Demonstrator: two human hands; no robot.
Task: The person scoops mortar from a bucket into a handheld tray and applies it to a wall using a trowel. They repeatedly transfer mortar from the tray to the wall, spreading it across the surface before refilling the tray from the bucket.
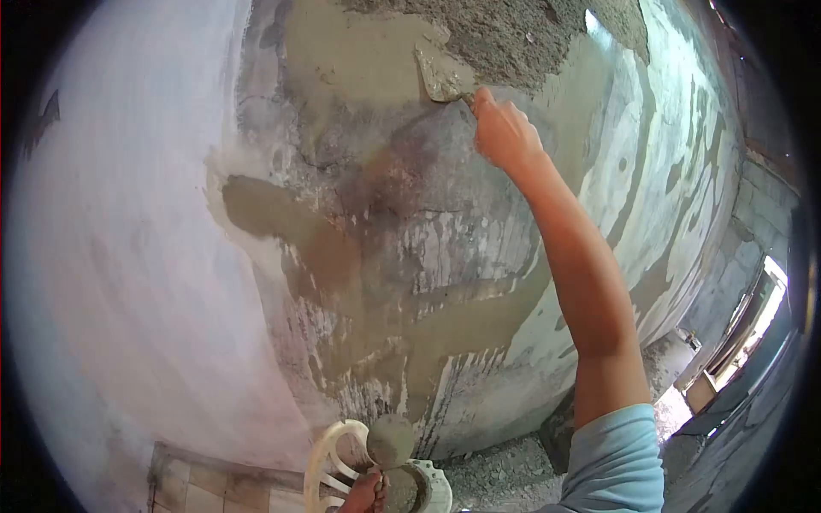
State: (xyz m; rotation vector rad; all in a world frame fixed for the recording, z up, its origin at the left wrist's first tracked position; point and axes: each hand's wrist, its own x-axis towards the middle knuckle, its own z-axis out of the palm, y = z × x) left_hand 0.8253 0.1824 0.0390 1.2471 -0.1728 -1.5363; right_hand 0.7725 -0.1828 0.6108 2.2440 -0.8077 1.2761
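My right hand [506, 128] reaches up, fingers wrapped round the handle of a trowel [439, 75]. The trowel's mortar-smeared blade lies against the wall [453, 197], at the lower edge of rough, fresh mortar [513, 38]. Low in the view, my left hand [366, 492] is closed on a round, grey, mortar-coated scoop [391, 440]; its handle is mostly hidden by the fingers. The scoop is held above a container of grey mix [404, 491], which is partly hidden.
A cream plastic chair [321, 457] stands below, close to my left hand. Tiles [201, 487] edge the lower left. Grey rubble [505, 470] lies at the wall's foot. A bright opening [774, 278] shows at far right, beside a block wall [761, 197].
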